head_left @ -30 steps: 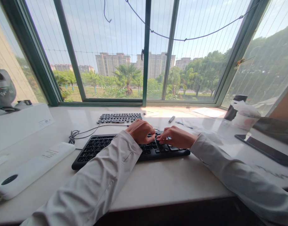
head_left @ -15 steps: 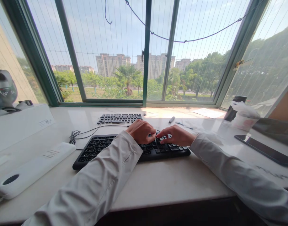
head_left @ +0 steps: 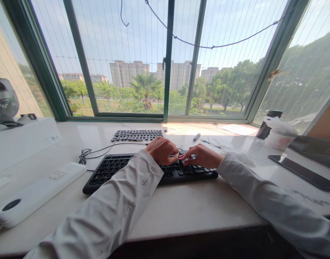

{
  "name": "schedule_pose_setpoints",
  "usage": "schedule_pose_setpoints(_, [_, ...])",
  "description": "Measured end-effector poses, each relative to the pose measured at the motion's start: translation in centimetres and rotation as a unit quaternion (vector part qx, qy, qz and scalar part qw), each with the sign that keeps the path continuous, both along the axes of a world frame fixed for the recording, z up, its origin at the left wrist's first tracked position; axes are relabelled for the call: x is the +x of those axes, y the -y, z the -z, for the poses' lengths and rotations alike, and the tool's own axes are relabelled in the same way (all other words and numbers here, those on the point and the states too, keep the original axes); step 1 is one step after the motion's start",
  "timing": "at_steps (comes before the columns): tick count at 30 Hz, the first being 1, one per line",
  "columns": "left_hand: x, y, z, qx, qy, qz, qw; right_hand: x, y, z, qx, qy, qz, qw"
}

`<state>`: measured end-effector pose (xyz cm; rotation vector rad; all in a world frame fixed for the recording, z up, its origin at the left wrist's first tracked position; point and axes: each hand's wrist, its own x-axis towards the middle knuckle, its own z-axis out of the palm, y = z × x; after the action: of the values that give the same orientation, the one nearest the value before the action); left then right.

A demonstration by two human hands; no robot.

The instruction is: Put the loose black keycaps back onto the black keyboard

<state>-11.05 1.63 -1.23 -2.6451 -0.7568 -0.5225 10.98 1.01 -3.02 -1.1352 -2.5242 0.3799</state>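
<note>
A black keyboard [head_left: 111,167] lies on the white tabletop. Its left part shows bare square sockets, while black keycaps sit on its right part. Over the middle of the keyboard is my left hand [head_left: 161,150], its fingers curled into a pinch; what they hold, if anything, is hidden. From the right, my right hand [head_left: 201,156] rests on the right-hand keys with bent fingers. Its index finger and thumb are apart, with the fingertips close to those of my left hand. Behind the keyboard, loose black keycaps [head_left: 138,135] are laid out in rows.
A coiled cable [head_left: 84,156] lies left of the keyboard, near a long white device [head_left: 43,190] and a white box [head_left: 24,144]. Toward the right are a small metallic tool [head_left: 196,137], a phone [head_left: 302,172], a plastic-covered cup [head_left: 280,138] and a black bottle [head_left: 269,124].
My right hand's fingers have shifted very slightly at the keys. My left hand and the keyboard look nearly the same; the view has tilted a little.
</note>
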Motion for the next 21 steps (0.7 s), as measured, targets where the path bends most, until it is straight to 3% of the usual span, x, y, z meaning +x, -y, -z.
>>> schedule_pose_setpoints(3, [0.0, 0.0, 0.0, 0.005, -0.001, 0.002, 1.000, 0.0, 0.2, -0.2, 0.005, 0.008, -0.001, 1.000])
schedule_pose_setpoints(11, [0.0, 0.1, 0.0, 0.010, 0.006, 0.010, 1.000, -0.9, 1.0, -1.2, 0.082, 0.087, -0.102, 0.988])
schedule_pose_setpoints(16, [0.0, 0.0, 0.0, 0.008, 0.010, 0.013, 1.000, -0.8, 1.1, -1.2, 0.093, 0.117, -0.096, 0.984])
schedule_pose_setpoints(21, [0.0, -0.1, 0.1, 0.001, 0.007, 0.020, 1.000, -0.3, 0.7, -0.8, 0.083, 0.085, -0.043, 0.992])
